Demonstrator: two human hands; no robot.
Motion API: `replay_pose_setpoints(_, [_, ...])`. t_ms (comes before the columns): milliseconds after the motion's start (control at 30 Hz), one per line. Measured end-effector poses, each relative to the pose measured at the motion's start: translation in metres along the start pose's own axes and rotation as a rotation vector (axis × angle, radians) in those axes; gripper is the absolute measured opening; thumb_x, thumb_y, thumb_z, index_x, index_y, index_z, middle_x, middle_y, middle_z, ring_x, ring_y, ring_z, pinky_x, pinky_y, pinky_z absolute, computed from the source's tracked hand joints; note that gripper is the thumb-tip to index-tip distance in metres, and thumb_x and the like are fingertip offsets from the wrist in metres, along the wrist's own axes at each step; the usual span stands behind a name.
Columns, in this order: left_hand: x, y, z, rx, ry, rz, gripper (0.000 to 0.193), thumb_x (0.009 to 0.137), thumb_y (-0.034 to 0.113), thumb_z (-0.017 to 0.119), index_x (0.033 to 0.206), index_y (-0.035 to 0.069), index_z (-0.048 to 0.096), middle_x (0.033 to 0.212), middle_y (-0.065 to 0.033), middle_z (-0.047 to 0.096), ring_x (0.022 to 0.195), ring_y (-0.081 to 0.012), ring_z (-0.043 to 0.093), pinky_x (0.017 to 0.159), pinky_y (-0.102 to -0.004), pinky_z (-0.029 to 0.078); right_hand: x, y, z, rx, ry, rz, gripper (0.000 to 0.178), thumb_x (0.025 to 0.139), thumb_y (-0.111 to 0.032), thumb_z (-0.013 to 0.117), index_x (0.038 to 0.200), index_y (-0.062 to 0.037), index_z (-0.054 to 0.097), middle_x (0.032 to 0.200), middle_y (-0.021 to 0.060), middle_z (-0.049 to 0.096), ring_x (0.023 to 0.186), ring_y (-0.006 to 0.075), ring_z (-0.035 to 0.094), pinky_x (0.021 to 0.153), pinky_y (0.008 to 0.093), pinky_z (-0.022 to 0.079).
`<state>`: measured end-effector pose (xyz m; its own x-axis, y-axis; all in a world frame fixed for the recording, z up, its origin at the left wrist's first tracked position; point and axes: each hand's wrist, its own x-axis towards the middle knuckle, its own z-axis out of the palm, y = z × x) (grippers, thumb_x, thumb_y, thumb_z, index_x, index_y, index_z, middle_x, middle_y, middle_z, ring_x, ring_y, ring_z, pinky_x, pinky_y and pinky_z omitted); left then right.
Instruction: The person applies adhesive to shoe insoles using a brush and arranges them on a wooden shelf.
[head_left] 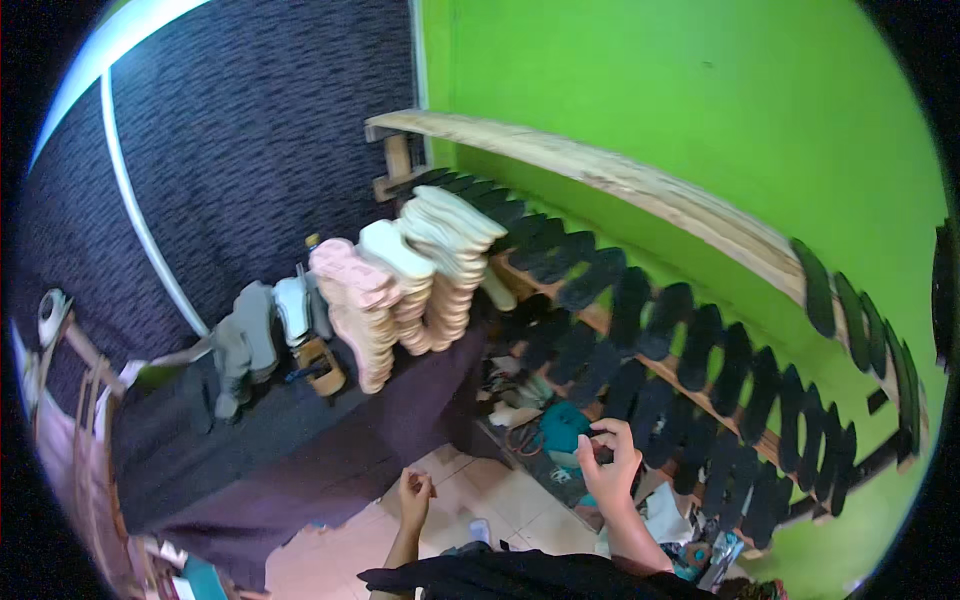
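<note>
My left hand (415, 494) is low in front of me, over the tiled floor beside the cloth-covered table, with its fingers curled in. Whether anything is inside them is too small to tell. My right hand (612, 468) is raised in front of the rack of black insoles (668, 318), its thumb and fingers curved apart with nothing visible between them. Just beyond it lies a teal bundle (562, 428). Stacks of pink insoles (352, 280), white insoles (396, 250) and pale cream insoles (448, 232) stand at the table's far right end.
The dark cloth-covered table (290, 450) fills the left side, with grey insoles (250, 325) and a small brown box (322, 368) on it. A wooden plank (600, 175) runs along the green wall (680, 80). Clutter lies under the rack, including a white bag (664, 515).
</note>
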<state>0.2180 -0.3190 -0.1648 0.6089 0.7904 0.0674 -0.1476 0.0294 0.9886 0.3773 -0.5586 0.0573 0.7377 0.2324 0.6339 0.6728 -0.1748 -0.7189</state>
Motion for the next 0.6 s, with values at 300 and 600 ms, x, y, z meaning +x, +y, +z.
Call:
replay_pose_setpoints(300, [-0.199,-0.111,-0.212,0.255,0.796,-0.140,0.011,0.076,-0.003,0.055,0.083,0.004,0.049,0.060,-0.0031,0.049,0.045,-0.0112,0.051,0.038,-0.0249,0.044,-0.007,-0.019,0.101,0.296,-0.271,-0.024,0.017,0.077,-0.003,0.067,0.088,-0.0040,0.054,0.061,0.0044,0.062,0.054,0.0073,0.059,0.051,0.0206,0.047])
replay_pose_setpoints(600, [-0.153,-0.012,-0.319,0.369,1.166,0.020,0.010,0.082,0.000,0.055,0.086,0.005,0.048,0.060,0.0011,0.043,0.050,-0.0073,0.041,0.046,-0.0208,0.036,-0.022,-0.058,0.250,0.465,-0.462,-0.011,0.012,0.076,-0.003,0.066,0.083,-0.0029,0.056,0.059,0.0014,0.058,0.051,0.0047,0.053,0.050,0.0205,0.044])
